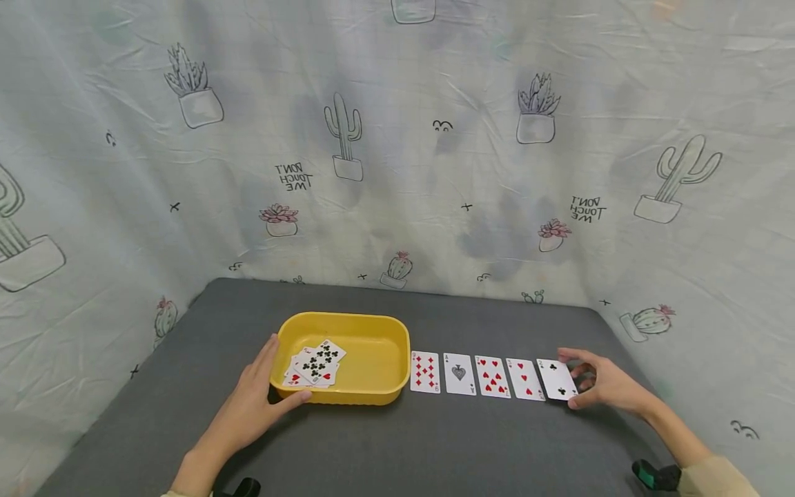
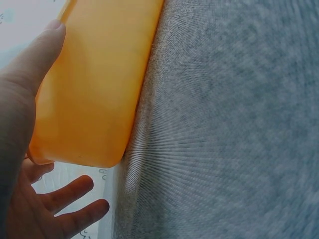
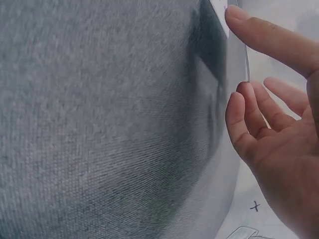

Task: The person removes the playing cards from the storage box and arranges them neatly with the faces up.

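Observation:
My left hand (image 1: pixel 251 397) holds the near left corner of a yellow plastic tray (image 1: pixel 379 397), its thumb along the near rim and fingers by the left side. In the left wrist view, two fingers (image 2: pixel 75 194) stand away from the tray wall. Several face-up playing cards (image 1: pixel 317 364) overlap inside the tray, a clubs card uppermost. My right hand (image 1: pixel 605 383) pinches a clubs card (image 1: pixel 557 379) between thumb and fingers at the right end of a row. In the right wrist view, this card (image 3: pixel 239 50) shows edge-on, above a shadow on the cloth.
Right of the tray, the row holds a nine of diamonds (image 1: pixel 425 373), an ace of spades (image 1: pixel 459 374), a hearts card (image 1: pixel 493 377) and another hearts card (image 1: pixel 525 379). Grey cloth (image 1: pixel 435 449) covers the table. A cactus-print curtain (image 1: pixel 397 172) hangs behind and at both sides.

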Demonstrator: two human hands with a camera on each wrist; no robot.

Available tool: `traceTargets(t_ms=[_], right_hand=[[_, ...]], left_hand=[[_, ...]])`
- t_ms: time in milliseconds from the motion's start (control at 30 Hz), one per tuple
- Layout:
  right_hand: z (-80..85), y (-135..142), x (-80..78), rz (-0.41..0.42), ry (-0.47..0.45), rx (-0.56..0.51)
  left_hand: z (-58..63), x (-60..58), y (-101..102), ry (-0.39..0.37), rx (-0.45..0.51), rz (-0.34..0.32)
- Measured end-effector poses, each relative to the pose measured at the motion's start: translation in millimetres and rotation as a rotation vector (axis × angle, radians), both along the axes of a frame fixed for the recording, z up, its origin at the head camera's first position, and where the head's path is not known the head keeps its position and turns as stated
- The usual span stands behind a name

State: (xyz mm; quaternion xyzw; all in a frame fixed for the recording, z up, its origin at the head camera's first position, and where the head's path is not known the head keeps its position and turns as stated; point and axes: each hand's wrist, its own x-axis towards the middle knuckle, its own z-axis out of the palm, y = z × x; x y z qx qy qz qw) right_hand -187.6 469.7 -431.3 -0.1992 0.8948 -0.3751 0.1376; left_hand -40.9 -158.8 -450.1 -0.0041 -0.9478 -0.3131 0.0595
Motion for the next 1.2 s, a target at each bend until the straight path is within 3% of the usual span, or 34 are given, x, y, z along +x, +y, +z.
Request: traceTargets(t_ms=[433, 767, 1000, 1200], right_hand=[[-12.4, 6, -7.7, 0.004, -0.064, -0.007], [-17.3, 6, -11.5, -0.002, -0.059, 0.009], [-13.3, 4, -8.4, 0.006, -0.077, 0.004], [1.5, -2, -2.2, -0.007, -0.017, -0.034]], left_hand=[[-3.4, -0.8, -2, 0.012, 0.013, -0.010], [-2.3, -0.8, -2, 0.014, 0.010, -0.004], [-1.7, -0.8, -2, 0.012, 0.012, -0.004], [-1.8, -0.8, -2, 0.014, 0.019, -0.008]])
